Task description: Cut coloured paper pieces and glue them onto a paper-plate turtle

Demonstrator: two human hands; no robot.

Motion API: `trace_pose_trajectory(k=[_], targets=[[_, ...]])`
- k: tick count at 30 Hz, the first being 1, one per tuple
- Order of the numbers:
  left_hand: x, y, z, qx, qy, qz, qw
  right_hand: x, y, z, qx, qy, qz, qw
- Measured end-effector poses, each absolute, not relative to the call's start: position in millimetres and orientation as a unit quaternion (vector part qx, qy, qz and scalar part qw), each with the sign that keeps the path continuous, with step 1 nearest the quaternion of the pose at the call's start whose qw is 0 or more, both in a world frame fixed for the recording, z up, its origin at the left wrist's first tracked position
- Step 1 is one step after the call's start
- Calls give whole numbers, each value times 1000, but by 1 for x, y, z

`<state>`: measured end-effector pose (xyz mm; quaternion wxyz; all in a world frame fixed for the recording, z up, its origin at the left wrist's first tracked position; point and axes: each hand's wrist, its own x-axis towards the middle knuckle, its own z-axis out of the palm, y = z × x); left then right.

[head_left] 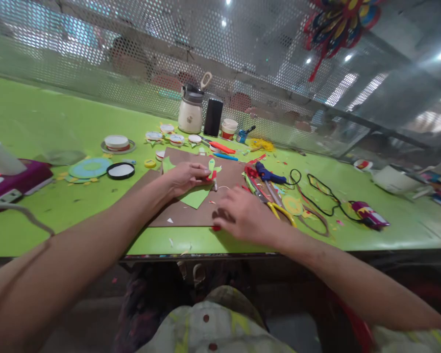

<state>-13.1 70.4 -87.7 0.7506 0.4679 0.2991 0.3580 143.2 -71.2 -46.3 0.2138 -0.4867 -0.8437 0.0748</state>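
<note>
Head view: left hand point(186, 177) presses a small green paper cutout point(212, 168) with a red bit at its base onto the brown card sheet point(191, 208), fingers closed in a pinch grip on it; a larger light-green paper piece point(195, 197) lies under and just in front of that hand. Right hand point(244, 215) rests low at the sheet's right edge, fingers curled down on the card, touching or just over a small red scrap point(216, 228); can't tell whether its grip actually holds anything. To do this step well, my read: keep the left pinch steady and flat so the cutout doesn't skew, brace the card with the right palm, and pick the red scrap with fingertips rather than sliding it, since loose trimmings sit all around. Just right of the sheet: yellow-handled scissors point(279, 210), blue glue gun point(267, 174) with its black cord point(321, 193) looping off right; keep the forearm off that nozzle, it may be hot. Behind the sheet: cream lidded jar point(190, 113), black upright box point(213, 117), small white-and-red tub point(228, 129), orange and blue pens point(223, 148). Left on the green table point(29, 117): blue paper ring point(89, 167), black-rimmed round lid point(121, 170), tape roll on a dish point(116, 142), magenta device point(16, 179). Writing: none legible; labels on jar and tub too small and blurred.
</note>
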Motion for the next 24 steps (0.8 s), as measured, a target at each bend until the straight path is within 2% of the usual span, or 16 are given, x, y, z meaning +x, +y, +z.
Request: trace_pose_trajectory(k=[1,3,5,7,13,18,24], targets=[[-13,72,-88,463,303,358,752,136,-81,-46,-438,-890,0,125],[-12,72,-88,457,309,358,754,123,-92,-47,-371,-921,-117,5],[-12,72,-87,454,315,355,754,114,-93,-50,-354,-918,-167,-57],[-10,71,-84,453,324,347,754,111,-88,-52,-350,-917,-168,-90],[-2,76,-76,460,354,306,754,121,-65,-39,-474,-875,-61,-70],[5,85,-71,482,377,267,744,134,-48,-24,-442,-896,30,-31],[4,86,-68,511,386,244,728,136,-44,-26,-437,-898,48,-10]])
